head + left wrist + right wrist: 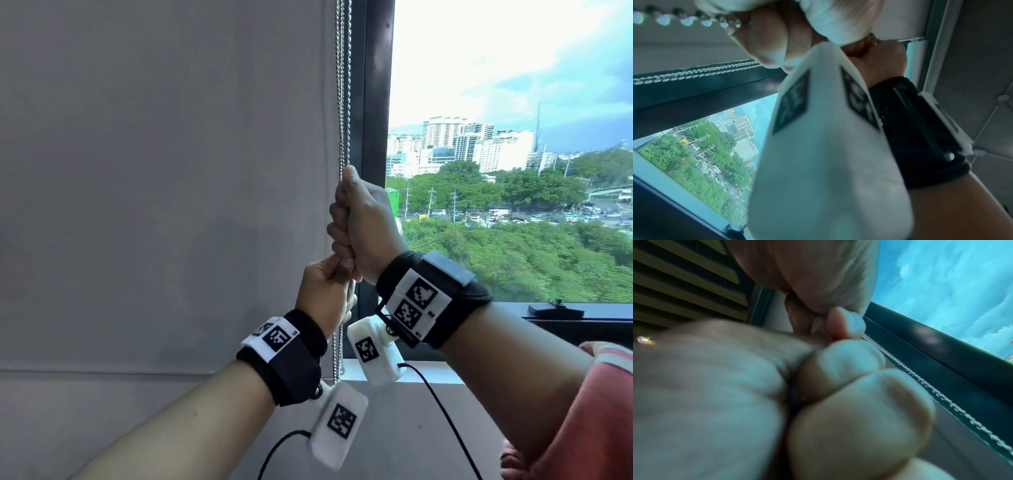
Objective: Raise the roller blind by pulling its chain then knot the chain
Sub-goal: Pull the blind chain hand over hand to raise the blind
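Right hand (pixel 363 226): fisted round the chain (pixel 343 102) at centre frame, thumb on top; a jerk could slip beads through the fist
Left hand (pixel 325 291): just below, touching the right, fingers curled on the same chain; both strands pulled together would likely jam it
Chain: runs to the top edge, loop hanging lower centre
Roller blind (pixel 164 171): fills the left, hem low; barely raised, so knotting now would be premature

Three camera views of one spot at a window.
The head view looks forward from behind both wrists, the chain (pixel 343 102) toward 12 o'clock. Each wrist view looks up along its hand at close range; all three share the chain and the window frame (pixel 375 102).
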A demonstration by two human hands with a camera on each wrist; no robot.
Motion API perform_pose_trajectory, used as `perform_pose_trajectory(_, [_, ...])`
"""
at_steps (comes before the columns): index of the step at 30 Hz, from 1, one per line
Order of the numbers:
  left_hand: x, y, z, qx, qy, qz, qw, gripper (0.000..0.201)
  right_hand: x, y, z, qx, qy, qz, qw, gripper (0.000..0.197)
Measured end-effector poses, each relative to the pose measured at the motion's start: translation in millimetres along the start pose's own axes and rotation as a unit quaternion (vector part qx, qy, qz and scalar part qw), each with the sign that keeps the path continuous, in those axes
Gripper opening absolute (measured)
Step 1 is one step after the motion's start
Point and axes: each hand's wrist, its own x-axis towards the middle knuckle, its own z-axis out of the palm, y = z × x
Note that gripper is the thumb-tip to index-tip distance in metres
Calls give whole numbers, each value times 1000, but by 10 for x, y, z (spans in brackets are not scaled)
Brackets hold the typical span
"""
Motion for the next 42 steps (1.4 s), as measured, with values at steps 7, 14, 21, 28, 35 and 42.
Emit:
perform_pose_trajectory(7, [2,-174,-76,91,-21,2,996,29,-97,152,-101,25,15,-8,1000,46])
perform_pose_trajectory(14, [122,-11,-138,52,-29,49,997,30,-148,370,-189,-9,38,-38,998,51])
perform_pose_trajectory(21, [307,229,-48,60,27,79,995,46,-356,543,-232,-24,11,-16,1000,55])
perform_pose_trajectory(28, [408,542,202,-22,41,101,994,38,-423,695,-315,-35,38,-20,998,47])
perform_pose_trajectory(35, [434,564,314,-21,56,98,993,37,-440,729,-370,-71,-7,-72,995,43])
perform_pose_trajectory(42, [351,613,311,-27,40,107,993,37,-458,633,-427,-12,-40,-25,999,27])
